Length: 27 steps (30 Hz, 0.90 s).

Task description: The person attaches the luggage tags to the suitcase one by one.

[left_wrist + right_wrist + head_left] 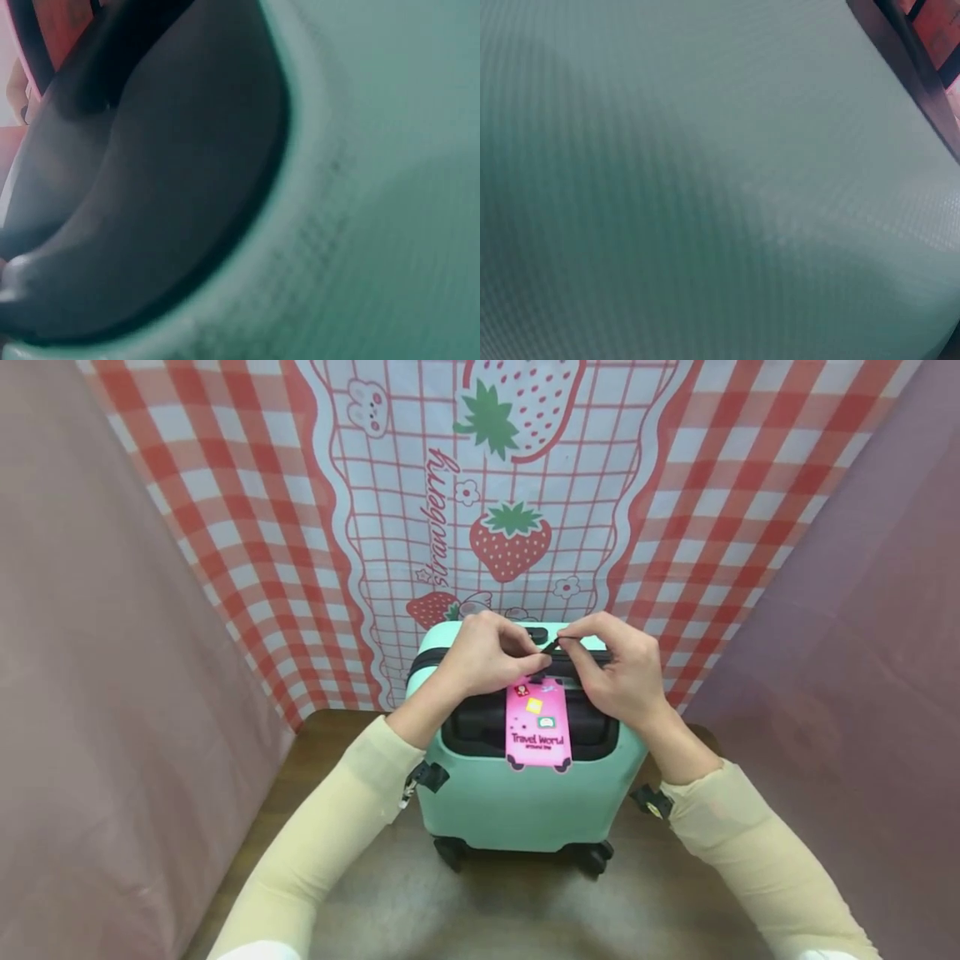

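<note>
A mint-green suitcase (525, 810) stands upright on its wheels. Against its black front recess (476, 727) hangs a pink luggage tag (538, 727) printed "Travel World". Above the tag, my left hand (489, 653) pinches the tag's thin black strap (552, 647) between thumb and fingers. On the other side, the thumb and index finger of my right hand (621, 670) pinch the same strap farther up. How the strap passes around the suitcase handle is hidden by the fingers. Blurred mint shell (390, 195) fills much of the left wrist view; ribbed shell (667, 187) fills the right one.
Behind the suitcase hangs a strawberry-print checked cloth (510, 543). Pinkish curtains (112, 693) close in the left and right sides. Underneath is a brown wooden surface (360, 877), where black wheels (592, 857) rest.
</note>
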Each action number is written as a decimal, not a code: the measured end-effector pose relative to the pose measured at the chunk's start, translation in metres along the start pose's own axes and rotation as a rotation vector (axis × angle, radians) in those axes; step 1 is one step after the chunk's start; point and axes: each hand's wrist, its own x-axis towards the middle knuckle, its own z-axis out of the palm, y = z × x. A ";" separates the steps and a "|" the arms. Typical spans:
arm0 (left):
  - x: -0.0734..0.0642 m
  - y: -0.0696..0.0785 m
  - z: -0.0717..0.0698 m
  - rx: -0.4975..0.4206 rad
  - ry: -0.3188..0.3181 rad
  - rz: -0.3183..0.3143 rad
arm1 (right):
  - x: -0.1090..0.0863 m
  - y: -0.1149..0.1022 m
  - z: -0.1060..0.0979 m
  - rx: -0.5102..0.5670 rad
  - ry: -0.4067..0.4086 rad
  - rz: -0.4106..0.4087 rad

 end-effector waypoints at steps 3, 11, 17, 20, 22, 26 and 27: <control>0.000 -0.002 -0.001 0.016 0.015 -0.007 | 0.002 0.002 0.005 0.005 0.009 0.010; -0.004 -0.005 -0.006 0.148 0.050 0.067 | 0.008 0.011 0.007 0.046 -0.092 0.184; -0.018 -0.016 -0.033 0.266 0.130 0.119 | 0.006 0.021 -0.014 -0.003 -0.232 0.283; -0.032 -0.030 -0.050 0.339 0.173 0.104 | 0.002 0.027 -0.027 -0.061 -0.275 0.300; -0.043 -0.040 -0.060 0.379 0.193 0.077 | -0.004 0.031 -0.036 -0.102 -0.301 0.318; -0.064 -0.060 -0.076 0.412 0.229 0.033 | -0.017 0.040 -0.055 -0.156 -0.340 0.350; -0.069 -0.065 -0.079 0.409 0.236 0.025 | -0.021 0.043 -0.059 -0.163 -0.348 0.357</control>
